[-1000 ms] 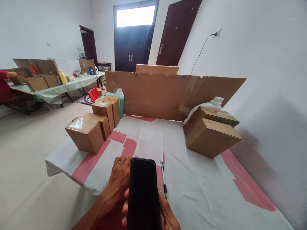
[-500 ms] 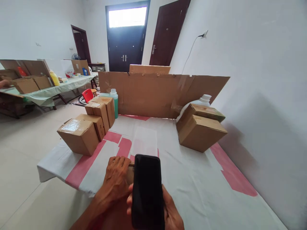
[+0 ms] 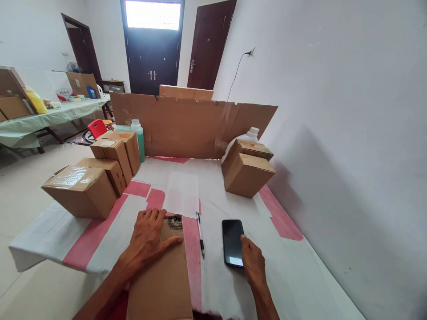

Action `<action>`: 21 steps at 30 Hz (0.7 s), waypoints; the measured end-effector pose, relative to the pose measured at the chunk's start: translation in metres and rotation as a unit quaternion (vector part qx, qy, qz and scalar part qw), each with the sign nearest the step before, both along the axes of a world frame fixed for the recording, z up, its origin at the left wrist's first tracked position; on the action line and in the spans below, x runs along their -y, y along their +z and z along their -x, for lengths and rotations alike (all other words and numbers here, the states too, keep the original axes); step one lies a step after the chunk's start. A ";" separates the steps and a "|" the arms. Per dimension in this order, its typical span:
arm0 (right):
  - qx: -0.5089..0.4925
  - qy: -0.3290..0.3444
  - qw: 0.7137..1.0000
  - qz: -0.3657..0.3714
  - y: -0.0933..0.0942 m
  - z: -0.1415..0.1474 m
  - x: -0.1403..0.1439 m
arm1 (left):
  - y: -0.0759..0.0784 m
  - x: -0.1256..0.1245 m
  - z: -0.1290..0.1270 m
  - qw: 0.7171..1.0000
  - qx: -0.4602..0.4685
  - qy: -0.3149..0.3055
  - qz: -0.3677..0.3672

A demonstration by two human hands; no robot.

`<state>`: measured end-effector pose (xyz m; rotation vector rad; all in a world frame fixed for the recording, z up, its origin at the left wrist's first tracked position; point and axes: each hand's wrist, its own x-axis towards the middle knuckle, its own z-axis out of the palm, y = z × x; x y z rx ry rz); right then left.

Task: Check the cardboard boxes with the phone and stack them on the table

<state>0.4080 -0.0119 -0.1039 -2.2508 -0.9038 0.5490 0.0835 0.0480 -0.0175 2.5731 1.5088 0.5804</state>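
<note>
My left hand point(image 3: 150, 233) grips the far left edge of a brown cardboard piece point(image 3: 160, 284), its thumb stretched across the top face. Black scribbles mark the cardboard's far end, and its near end runs out of view. Whether it is a flat sheet or a box, I cannot tell. To the right, my right hand point(image 3: 254, 260) is closed on the right edge of a black smartphone point(image 3: 232, 242), low over or on the tablecloth. The phone's screen is dark with a bright reflection near the bottom. Between cardboard and phone lies a pen point(image 3: 200, 235).
Cardboard boxes point(image 3: 83, 191) and a green bottle point(image 3: 140, 142) line the table's left side. More boxes point(image 3: 250, 175) stand at right before a white jug point(image 3: 252, 133). A cardboard barrier point(image 3: 187, 129) closes the back. A wall point(image 3: 350, 111) borders the right.
The phone has moved from in front of the cardboard to the right and down toward the table, in my right hand. Cardboard and pen are now uncovered. The view has turned right.
</note>
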 end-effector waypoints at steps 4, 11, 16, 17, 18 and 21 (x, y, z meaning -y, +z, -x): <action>0.079 -0.007 0.994 0.072 -0.004 0.004 0.005 | 0.003 -0.005 -0.001 0.999 0.020 -0.015 0.029; 0.152 -0.015 0.981 0.120 0.004 0.013 0.017 | -0.007 0.008 0.038 0.990 0.133 0.022 -0.049; 0.164 0.109 0.976 -0.091 -0.013 0.040 0.041 | -0.046 0.050 0.083 0.951 0.274 0.139 0.022; 0.112 0.190 0.966 -0.135 -0.020 0.054 0.049 | -0.055 0.063 0.085 0.936 0.312 0.144 0.073; 0.046 0.273 0.947 -0.163 -0.026 0.070 0.057 | -0.064 0.076 0.086 0.918 0.350 0.134 0.129; -0.110 0.413 0.885 -0.186 -0.038 0.118 0.079 | -0.075 0.109 0.078 0.862 0.435 0.059 0.252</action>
